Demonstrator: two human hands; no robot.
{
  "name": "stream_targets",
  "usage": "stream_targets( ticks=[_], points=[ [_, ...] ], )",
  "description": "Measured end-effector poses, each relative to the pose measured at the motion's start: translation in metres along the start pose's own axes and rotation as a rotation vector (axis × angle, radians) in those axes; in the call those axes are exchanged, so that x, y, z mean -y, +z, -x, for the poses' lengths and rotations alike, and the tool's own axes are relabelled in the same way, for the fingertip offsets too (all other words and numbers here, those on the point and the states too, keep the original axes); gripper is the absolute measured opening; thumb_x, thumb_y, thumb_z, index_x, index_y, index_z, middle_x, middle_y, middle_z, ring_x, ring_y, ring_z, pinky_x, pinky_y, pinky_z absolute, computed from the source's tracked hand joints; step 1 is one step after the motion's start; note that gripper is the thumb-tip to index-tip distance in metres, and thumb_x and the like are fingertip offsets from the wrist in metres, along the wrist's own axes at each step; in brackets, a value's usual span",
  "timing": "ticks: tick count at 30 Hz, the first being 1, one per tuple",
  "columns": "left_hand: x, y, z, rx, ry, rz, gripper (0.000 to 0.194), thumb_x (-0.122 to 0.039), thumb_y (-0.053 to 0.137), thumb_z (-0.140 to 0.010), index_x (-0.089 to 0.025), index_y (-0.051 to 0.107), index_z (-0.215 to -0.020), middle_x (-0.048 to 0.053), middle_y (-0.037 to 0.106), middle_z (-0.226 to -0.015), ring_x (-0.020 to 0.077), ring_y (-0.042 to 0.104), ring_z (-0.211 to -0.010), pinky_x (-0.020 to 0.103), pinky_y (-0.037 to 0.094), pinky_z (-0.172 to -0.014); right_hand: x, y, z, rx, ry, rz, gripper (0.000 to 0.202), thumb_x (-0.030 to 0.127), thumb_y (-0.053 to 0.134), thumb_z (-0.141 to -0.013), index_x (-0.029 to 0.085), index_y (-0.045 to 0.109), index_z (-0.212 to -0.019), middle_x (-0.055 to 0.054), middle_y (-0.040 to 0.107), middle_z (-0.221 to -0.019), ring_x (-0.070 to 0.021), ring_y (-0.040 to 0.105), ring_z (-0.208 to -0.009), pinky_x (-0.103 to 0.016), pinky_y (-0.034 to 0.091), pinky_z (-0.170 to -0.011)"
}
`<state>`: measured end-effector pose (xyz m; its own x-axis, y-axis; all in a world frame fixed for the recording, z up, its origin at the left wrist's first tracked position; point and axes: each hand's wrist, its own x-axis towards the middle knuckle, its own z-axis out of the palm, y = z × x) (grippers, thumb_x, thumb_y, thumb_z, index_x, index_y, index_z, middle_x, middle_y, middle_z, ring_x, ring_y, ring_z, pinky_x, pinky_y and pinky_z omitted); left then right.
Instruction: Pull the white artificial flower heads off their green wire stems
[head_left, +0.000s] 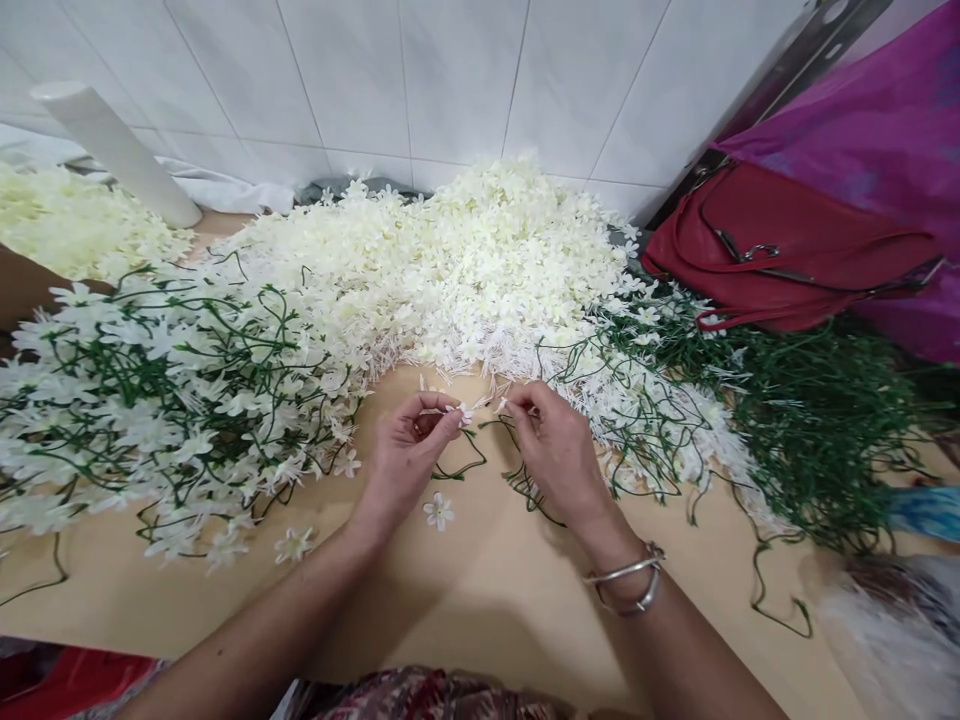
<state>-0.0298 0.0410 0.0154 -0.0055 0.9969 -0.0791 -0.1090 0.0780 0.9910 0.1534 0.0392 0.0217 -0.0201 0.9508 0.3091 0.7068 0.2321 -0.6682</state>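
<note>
My left hand [405, 450] pinches a small white artificial flower [465, 411] between thumb and forefinger. Just across from it, my right hand [553, 450], with silver bangles at the wrist, is closed on a small white piece [502, 405], too small to make out fully. The two hands are apart, over the tan tabletop [480, 560]. Between and below them lie green wire-like stems [461, 470]. One loose white flower [439, 511] rests face up near my left wrist.
A big heap of cream-white blossoms [480, 260] stands against the tiled wall [457, 80]. Stemmed white flowers [187, 400] pile at left, green stems [817, 420] at right. A red handbag [787, 240] sits at the back right. A white roll [120, 155] leans at left.
</note>
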Motion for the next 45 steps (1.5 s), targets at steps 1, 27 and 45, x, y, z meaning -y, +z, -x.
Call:
stream_targets(
  ticks=[1, 27, 45],
  points=[
    [0.001, 0.000, 0.001, -0.001, 0.005, -0.001, 0.026, -0.038, 0.082, -0.082, -0.018, 0.070, -0.091, -0.001, 0.071, -0.081, 0.0115, 0.070, -0.074, 0.023, 0.059, -0.075, 0.003, -0.005, -0.001, -0.010, 0.031, -0.070, 0.013, 0.017, 0.057, -0.096, 0.023, 0.060, -0.086, -0.001, 0.069, -0.083, -0.0201, 0.061, -0.078, -0.034, 0.047, -0.077],
    [0.005, 0.001, 0.010, -0.008, 0.202, -0.235, 0.018, -0.034, 0.077, -0.090, -0.020, 0.081, -0.101, 0.004, 0.081, -0.093, 0.0170, 0.074, -0.082, 0.026, 0.060, -0.077, 0.034, 0.015, 0.011, -0.067, 0.295, -0.599, 0.017, 0.023, 0.072, -0.081, 0.023, 0.059, -0.093, 0.004, 0.063, -0.074, -0.0142, 0.061, -0.069, -0.029, 0.051, -0.070],
    [0.005, 0.004, 0.008, 0.016, 0.355, -0.222, 0.007, -0.023, 0.074, -0.092, -0.019, 0.078, -0.096, 0.003, 0.079, -0.092, 0.0131, 0.074, -0.084, 0.021, 0.059, -0.078, 0.035, 0.018, 0.009, -0.097, 0.467, -0.876, 0.030, 0.024, 0.076, -0.073, 0.022, 0.059, -0.098, 0.007, 0.064, -0.069, -0.0114, 0.059, -0.061, -0.025, 0.048, -0.062]
  ],
)
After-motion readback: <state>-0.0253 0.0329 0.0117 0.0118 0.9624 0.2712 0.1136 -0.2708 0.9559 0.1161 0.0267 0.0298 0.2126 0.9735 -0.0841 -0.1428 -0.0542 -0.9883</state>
